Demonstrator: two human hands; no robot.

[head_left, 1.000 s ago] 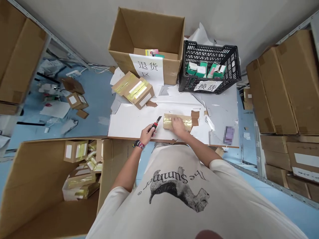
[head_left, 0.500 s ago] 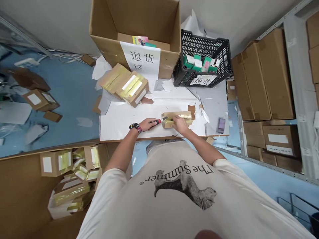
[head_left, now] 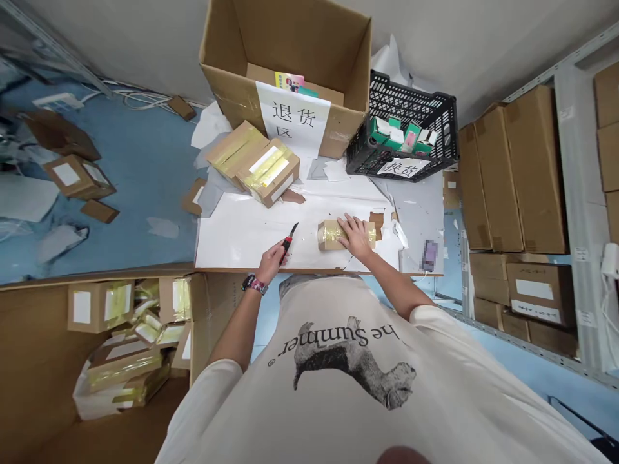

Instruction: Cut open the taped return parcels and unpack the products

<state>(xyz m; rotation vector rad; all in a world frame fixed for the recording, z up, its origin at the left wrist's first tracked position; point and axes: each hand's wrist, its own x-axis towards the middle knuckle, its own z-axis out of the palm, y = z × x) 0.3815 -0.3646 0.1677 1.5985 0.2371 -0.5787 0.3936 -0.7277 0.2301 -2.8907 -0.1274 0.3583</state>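
My left hand [head_left: 273, 261] is closed around a red and black box cutter [head_left: 287, 246], its blade out and pointing up and away over the white tabletop [head_left: 242, 241]. The blade touches nothing. To its right lies a small cardboard box [head_left: 333, 236] wrapped in yellowish tape, close to the front edge. Across the right part of that box my right hand [head_left: 355, 237] rests with fingers spread, covering some of its top.
Two taped boxes [head_left: 256, 161] stand behind on the left. At the back are a large carton [head_left: 227, 93] and a black crate [head_left: 447, 135] holding green packets. A phone [head_left: 429, 256] lies at right. Below left, a big carton [head_left: 29, 361] holds taped parcels.
My left hand has drawn the box cutter back left from the box, its blade now pointing away. The dark gap in the box's top no longer shows; a taped face does. My right fingers have spread.
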